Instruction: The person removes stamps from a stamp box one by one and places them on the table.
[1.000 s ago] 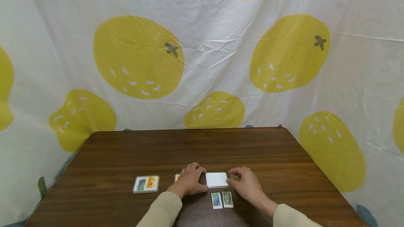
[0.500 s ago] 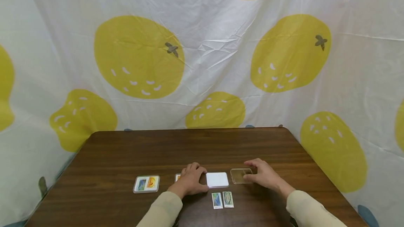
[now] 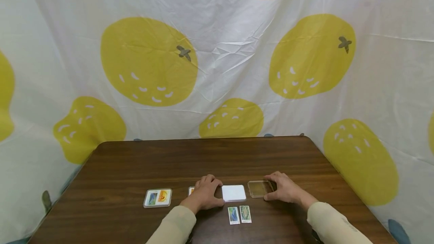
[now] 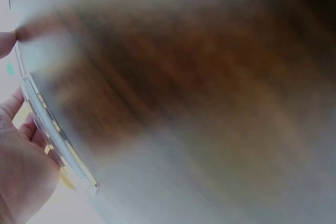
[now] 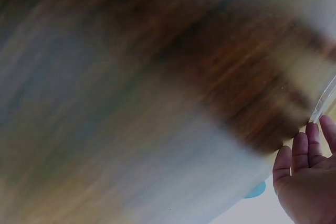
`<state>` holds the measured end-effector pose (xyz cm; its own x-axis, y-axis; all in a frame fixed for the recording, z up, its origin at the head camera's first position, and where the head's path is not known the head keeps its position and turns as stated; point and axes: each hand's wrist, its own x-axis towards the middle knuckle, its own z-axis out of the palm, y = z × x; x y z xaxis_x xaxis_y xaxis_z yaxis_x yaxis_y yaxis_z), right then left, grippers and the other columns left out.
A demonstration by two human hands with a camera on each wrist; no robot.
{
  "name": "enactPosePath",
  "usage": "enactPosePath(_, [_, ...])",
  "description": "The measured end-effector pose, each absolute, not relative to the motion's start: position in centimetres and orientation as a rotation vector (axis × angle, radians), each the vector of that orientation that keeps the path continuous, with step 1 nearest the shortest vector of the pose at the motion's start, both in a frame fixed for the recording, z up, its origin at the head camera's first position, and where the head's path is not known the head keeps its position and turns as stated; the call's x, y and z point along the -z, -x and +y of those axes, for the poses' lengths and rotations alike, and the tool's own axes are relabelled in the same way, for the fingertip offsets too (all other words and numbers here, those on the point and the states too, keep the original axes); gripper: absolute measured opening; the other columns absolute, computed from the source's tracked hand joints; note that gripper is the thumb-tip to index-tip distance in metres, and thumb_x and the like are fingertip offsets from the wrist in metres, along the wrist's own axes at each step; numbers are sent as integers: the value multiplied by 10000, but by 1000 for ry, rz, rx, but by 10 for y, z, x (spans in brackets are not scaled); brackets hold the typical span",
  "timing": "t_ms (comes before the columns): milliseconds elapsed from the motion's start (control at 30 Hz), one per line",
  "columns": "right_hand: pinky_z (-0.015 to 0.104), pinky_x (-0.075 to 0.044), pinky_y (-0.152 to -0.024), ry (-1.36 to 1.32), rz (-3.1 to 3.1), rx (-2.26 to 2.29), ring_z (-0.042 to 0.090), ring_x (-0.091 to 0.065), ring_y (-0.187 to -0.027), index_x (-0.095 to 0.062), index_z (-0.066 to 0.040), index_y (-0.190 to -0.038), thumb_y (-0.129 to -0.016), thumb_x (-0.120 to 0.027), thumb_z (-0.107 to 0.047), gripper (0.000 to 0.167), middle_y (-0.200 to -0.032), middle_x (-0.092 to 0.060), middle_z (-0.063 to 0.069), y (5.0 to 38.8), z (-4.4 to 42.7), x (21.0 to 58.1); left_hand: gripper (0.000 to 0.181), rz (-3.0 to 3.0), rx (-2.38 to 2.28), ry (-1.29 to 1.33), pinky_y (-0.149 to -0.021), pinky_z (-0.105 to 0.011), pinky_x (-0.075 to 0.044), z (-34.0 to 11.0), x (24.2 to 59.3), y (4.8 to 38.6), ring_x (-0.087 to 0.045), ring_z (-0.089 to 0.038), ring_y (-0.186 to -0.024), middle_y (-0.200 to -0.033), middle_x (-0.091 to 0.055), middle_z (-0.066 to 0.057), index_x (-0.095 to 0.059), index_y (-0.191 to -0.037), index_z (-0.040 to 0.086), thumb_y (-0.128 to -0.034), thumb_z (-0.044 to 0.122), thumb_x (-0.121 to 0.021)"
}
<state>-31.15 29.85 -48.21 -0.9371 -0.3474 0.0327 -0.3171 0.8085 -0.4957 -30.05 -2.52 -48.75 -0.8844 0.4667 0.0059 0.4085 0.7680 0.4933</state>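
Note:
In the head view, my left hand lies at the left end of a flat case base with a blank white face; its thumb and forefinger hold the two left corners. A transparent case lid lies flat just right of the base. My right hand spans the lid's right end, forefinger at the far edge and thumb at the near edge. Two small stamp-like pictures, one blue and one green, lie side by side in front of the base. Both wrist views are mostly blurred tabletop.
A clear case holding two pictures, one green-blue and one orange, lies farther left. Another case is mostly hidden beneath or behind my left hand. The dark wooden table reaches back to a lemon-patterned curtain.
My right hand has moved right from beside the white base, and the clear lid now lies flat there. Its thumb has since slid to the lid's near edge. The left hand stays put.

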Motion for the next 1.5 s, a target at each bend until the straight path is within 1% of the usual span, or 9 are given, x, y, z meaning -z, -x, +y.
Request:
enactPosePath(100, [477, -432, -911, 515, 2933, 769, 269, -486, -1079, -624, -31, -1292, -707, -893, -326, 709, -1187, -562, 70, 312, 298, 484, 528, 2845, -732, -713, -1061, -525, -296, -25, 486, 301, -397, -323, -1260, -1274, -470, -89, -608, -1233, 122, -796, 376, -758])
enactPosePath(267, [477, -428, -913, 525, 2941, 766, 253, -488, -1057, -659, -50, -1233, -708, -897, -291, 626, -1141, -576, 44, 312, 298, 484, 577, 2835, -736, -719, -1055, -518, -302, -26, 483, 305, -414, -311, -1237, -1259, -488, -83, -600, -1267, 114, -785, 390, -754])
enactPosePath(400, [457, -435, -897, 532, 2940, 771, 237, -488, -1033, -678, -68, -1190, -702, -897, -333, 597, -1106, -581, 24, 312, 298, 483, 609, 2824, -754, -719, -1047, -518, -297, -26, 480, 307, -428, -311, -1220, -1248, -510, -84, -596, -1285, 103, -780, 405, -748])
enactPosePath(533, [449, -437, -900, 502, 2938, 800, 219, -492, -1025, -691, -87, -1152, -692, -894, -379, 582, -1085, -588, 11, 313, 298, 483, 583, 2826, -771, -727, -1005, -513, -315, -27, 478, 308, -442, -313, -1195, -1222, -526, -84, -606, -1258, 100, -781, 403, -751])
enactPosePath(700, [435, -444, -884, 510, 2940, 842, 206, -509, -1001, -689, -72, -1139, -697, -884, -391, 579, -1066, -596, 13, 313, 295, 484, 590, 2843, -775, -723, -979, -500, -331, -26, 479, 309, -447, -308, -1192, -1216, -527, -82, -600, -1264, 95, -790, 410, -756])
enactPosePath(933, [383, -455, -816, 583, 2915, 909, 194, -508, -947, -678, -70, -1129, -695, -881, -400, 582, -1037, -579, 6, 309, 280, 477, 691, 2840, -801, -738, -1030, -524, -316, -23, 477, 310, -446, -322, -1223, -1253, -529, -103, -565, -1343, 82, -810, 482, -749])
enactPosePath(1133, [412, -461, -852, 635, 2908, 901, 196, -510, -989, -678, -92, -1134, -706, -875, -418, 573, -1056, -581, -3, 308, 263, 474, 768, 2829, -808, -748, -1072, -539, -293, -18, 477, 309, -431, -333, -1273, -1332, -511, -122, -534, -1396, 109, -804, 555, -737])
enactPosePath(1367, [427, -458, -868, 728, 2886, 902, 197, -512, -1013, -680, -89, -1142, -725, -863, -417, 561, -1058, -585, -11, 307, 246, 473, 751, 2834, -801, -802, -1056, -509, -317, -13, 475, 309, -451, -304, -1244, -1312, -526, -103, -544, -1397, 132, -799, 534, -756])
enactPosePath(1500, [426, -458, -844, 757, 2887, 871, 192, -506, -999, -674, -78, -1150, -726, -862, -412, 571, -1052, -579, -8, 306, 238, 472, 723, 2833, -779, -831, -1028, -489, -336, -12, 475, 308, -464, -280, -1200, -1272, -534, -75, -573, -1375, 143, -786, 506, -784])
